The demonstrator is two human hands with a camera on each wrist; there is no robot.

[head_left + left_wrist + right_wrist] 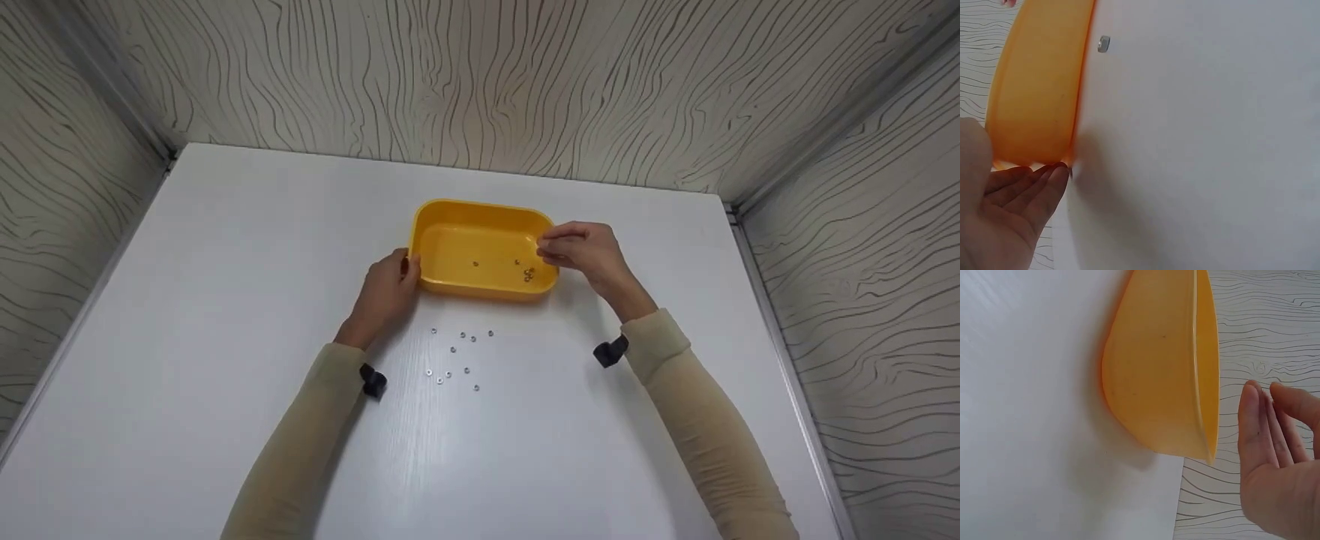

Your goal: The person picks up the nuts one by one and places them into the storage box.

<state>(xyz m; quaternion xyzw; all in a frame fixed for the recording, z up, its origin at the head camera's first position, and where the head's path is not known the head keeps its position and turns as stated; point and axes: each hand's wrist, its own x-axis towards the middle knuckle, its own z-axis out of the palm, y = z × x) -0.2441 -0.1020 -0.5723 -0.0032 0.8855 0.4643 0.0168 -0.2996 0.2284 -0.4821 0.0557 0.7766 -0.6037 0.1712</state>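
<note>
A yellow plastic bin (480,289) stands on the white table, with several small metal nuts (528,275) inside, most of them near its right end. My left hand (386,289) holds the bin's left end, the fingertips against its outer wall in the left wrist view. Over the right end of the bin is my right hand (589,255), fingers extended and the thumb close to them. A small gap shows between the right fingertips in the right wrist view, with nothing visible in it. Several more nuts (453,350) lie scattered on the table in front of the bin.
The white table (225,300) reaches back to a wood-grain patterned wall (450,82), and similar panels rise at both sides. One nut (1104,44) lies close to the bin's near wall in the left wrist view. Both wrists wear small black cameras (373,381).
</note>
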